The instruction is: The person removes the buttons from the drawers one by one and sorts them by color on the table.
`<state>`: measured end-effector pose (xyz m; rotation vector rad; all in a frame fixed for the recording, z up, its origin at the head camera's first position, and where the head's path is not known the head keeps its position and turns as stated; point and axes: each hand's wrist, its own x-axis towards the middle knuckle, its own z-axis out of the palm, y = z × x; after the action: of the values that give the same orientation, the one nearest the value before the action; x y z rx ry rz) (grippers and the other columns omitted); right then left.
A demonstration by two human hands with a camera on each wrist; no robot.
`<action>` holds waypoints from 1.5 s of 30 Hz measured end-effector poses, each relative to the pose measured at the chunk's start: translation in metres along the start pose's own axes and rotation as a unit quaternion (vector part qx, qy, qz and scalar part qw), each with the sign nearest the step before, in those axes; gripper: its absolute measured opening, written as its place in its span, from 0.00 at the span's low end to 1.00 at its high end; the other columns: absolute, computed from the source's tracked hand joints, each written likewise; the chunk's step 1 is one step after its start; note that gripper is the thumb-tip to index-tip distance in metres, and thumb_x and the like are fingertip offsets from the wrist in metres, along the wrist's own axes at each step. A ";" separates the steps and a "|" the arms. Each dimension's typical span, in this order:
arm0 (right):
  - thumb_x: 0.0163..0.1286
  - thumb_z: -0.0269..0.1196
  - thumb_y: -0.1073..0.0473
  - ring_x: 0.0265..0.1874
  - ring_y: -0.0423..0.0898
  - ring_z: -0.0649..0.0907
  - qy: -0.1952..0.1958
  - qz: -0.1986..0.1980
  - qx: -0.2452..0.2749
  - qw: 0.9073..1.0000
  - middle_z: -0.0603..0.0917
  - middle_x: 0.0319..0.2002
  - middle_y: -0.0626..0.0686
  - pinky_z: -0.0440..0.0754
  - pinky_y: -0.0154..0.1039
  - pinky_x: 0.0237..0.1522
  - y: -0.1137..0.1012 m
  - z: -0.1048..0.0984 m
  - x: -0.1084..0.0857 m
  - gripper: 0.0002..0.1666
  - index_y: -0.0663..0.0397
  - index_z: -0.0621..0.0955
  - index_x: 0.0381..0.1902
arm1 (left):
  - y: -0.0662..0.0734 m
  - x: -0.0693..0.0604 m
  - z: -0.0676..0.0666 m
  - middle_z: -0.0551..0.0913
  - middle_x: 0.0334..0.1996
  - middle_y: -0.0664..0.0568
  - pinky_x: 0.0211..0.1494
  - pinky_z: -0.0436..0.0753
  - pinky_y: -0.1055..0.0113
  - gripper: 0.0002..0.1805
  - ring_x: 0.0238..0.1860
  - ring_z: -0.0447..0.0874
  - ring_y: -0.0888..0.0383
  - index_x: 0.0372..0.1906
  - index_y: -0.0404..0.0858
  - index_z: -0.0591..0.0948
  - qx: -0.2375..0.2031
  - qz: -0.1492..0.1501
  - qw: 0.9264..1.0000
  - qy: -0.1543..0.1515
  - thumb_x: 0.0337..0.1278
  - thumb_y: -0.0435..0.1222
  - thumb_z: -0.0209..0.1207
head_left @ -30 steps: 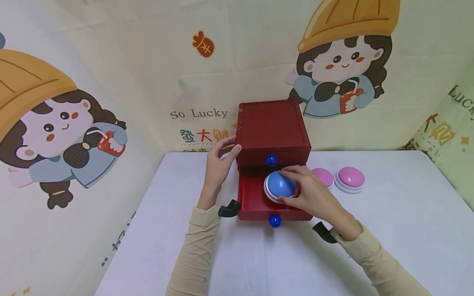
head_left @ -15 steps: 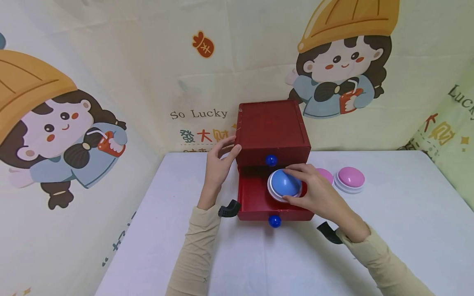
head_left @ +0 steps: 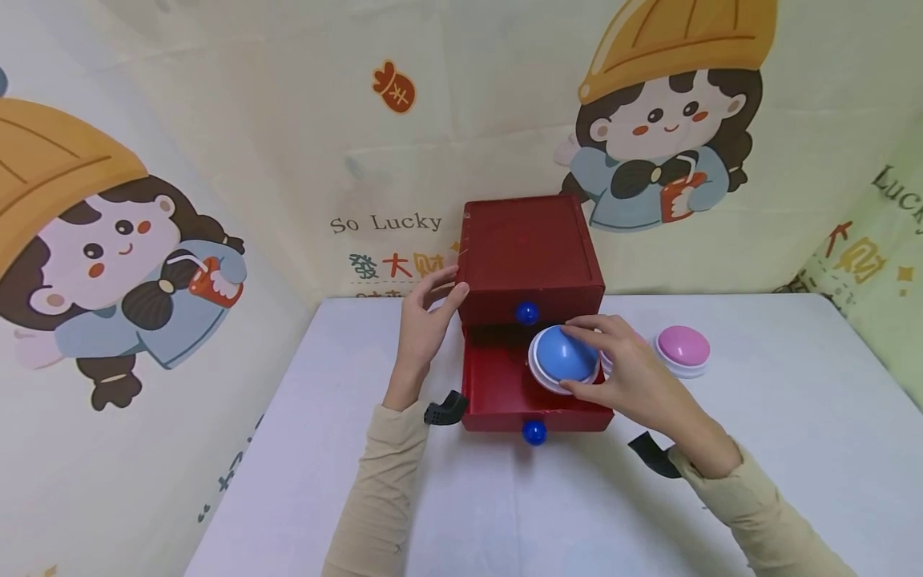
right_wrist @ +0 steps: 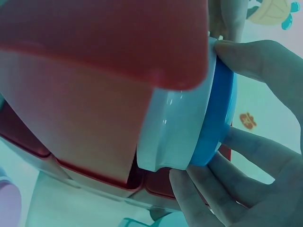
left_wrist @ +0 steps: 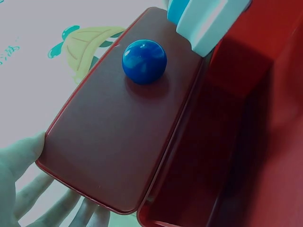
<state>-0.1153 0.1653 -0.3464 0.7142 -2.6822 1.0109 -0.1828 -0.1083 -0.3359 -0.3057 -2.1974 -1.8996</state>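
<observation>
Near the middle of the table's (head_left: 779,417) back edge stands a red box (head_left: 530,240), its lower drawer (head_left: 497,389) pulled out toward the front edge, and a blue-and-white domed disc (head_left: 566,358) is at the right end of that drawer, overlapping its right rim in the head view. The disc lies to the left of the palm of the right hand (head_left: 638,377), which pinches it: the thumb on the side toward the table's front edge, the fingertips on the side toward the back. Round in outline, the disc has no long axis; its blue face is turned up. Whether its base touches the drawer, I cannot tell. The left hand (head_left: 424,328) is farther away, beyond the drawer's left rim, its fingers spread along the box's left side and its thumb at the front corner. A pink-domed disc (head_left: 683,346) sits on the table, right of the drawer.
</observation>
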 end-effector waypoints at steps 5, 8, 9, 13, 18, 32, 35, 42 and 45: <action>0.47 0.80 0.59 0.59 0.61 0.74 0.004 -0.001 -0.008 1.000 0.75 0.60 0.62 0.86 0.58 0.44 0.001 -0.004 -0.001 0.42 0.62 0.78 0.61 | 0.011 -0.003 0.001 0.79 0.60 0.42 0.58 0.82 0.53 0.24 0.58 0.78 0.47 0.64 0.34 0.76 0.007 -0.004 1.000 -0.001 0.66 0.36 0.61; 0.47 0.80 0.59 0.59 0.62 0.74 0.002 0.006 -0.005 1.000 0.75 0.60 0.62 0.86 0.59 0.43 0.000 -0.007 -0.002 0.43 0.61 0.78 0.62 | 0.013 -0.004 0.001 0.79 0.60 0.42 0.58 0.82 0.55 0.24 0.58 0.78 0.47 0.64 0.34 0.76 0.009 -0.006 1.000 -0.001 0.66 0.36 0.61; 0.47 0.80 0.59 0.59 0.62 0.73 0.001 0.008 -0.004 1.000 0.75 0.60 0.62 0.86 0.59 0.42 0.000 -0.008 -0.003 0.43 0.61 0.78 0.62 | 0.013 -0.004 0.001 0.79 0.60 0.42 0.58 0.82 0.55 0.24 0.58 0.78 0.47 0.64 0.34 0.76 0.008 -0.007 1.000 -0.001 0.66 0.36 0.61; 0.46 0.80 0.60 0.60 0.62 0.73 0.003 0.009 -0.003 1.000 0.75 0.60 0.62 0.86 0.60 0.41 0.000 -0.012 -0.005 0.43 0.61 0.78 0.61 | 0.012 -0.004 0.001 0.78 0.60 0.42 0.59 0.81 0.54 0.24 0.59 0.77 0.47 0.65 0.35 0.76 0.003 -0.010 1.000 -0.003 0.66 0.36 0.61; 0.47 0.80 0.60 0.60 0.63 0.73 0.008 0.010 -0.006 1.000 0.74 0.61 0.63 0.86 0.60 0.41 0.002 -0.016 -0.007 0.43 0.62 0.78 0.62 | 0.012 -0.003 0.001 0.78 0.60 0.42 0.59 0.81 0.54 0.24 0.59 0.77 0.47 0.64 0.35 0.76 0.002 -0.009 1.000 -0.003 0.66 0.36 0.61; 0.47 0.80 0.60 0.59 0.64 0.73 0.018 0.016 -0.011 1.000 0.74 0.61 0.63 0.85 0.61 0.40 0.012 -0.023 -0.013 0.42 0.61 0.78 0.61 | 0.012 -0.003 0.001 0.78 0.60 0.41 0.58 0.82 0.53 0.24 0.59 0.77 0.46 0.64 0.33 0.76 0.008 -0.004 1.000 -0.003 0.66 0.36 0.61; 0.47 0.80 0.60 0.59 0.64 0.73 0.020 0.016 -0.011 1.000 0.74 0.61 0.63 0.85 0.61 0.40 0.013 -0.025 -0.014 0.42 0.61 0.78 0.61 | 0.012 -0.003 0.001 0.79 0.60 0.41 0.58 0.82 0.53 0.24 0.59 0.77 0.45 0.64 0.33 0.76 0.009 -0.005 1.000 -0.003 0.66 0.36 0.61; 0.47 0.81 0.59 0.59 0.65 0.73 0.027 0.021 -0.018 0.999 0.74 0.61 0.63 0.85 0.62 0.39 0.017 -0.031 -0.019 0.42 0.62 0.78 0.61 | 0.010 -0.003 0.001 0.78 0.60 0.42 0.59 0.81 0.53 0.24 0.60 0.76 0.44 0.65 0.35 0.76 0.002 -0.007 1.000 -0.003 0.66 0.36 0.61; 0.46 0.81 0.60 0.57 0.66 0.74 0.040 0.013 -0.026 0.999 0.75 0.60 0.63 0.85 0.63 0.39 0.021 -0.033 -0.020 0.42 0.63 0.79 0.60 | 0.010 -0.003 0.001 0.78 0.60 0.42 0.59 0.81 0.52 0.24 0.60 0.76 0.44 0.64 0.35 0.76 0.001 -0.005 1.000 -0.002 0.66 0.36 0.61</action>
<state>-0.1081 0.2082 -0.3399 0.6162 -2.6458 0.9508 -0.1768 -0.1060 -0.3278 -0.2997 -2.2082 -1.9036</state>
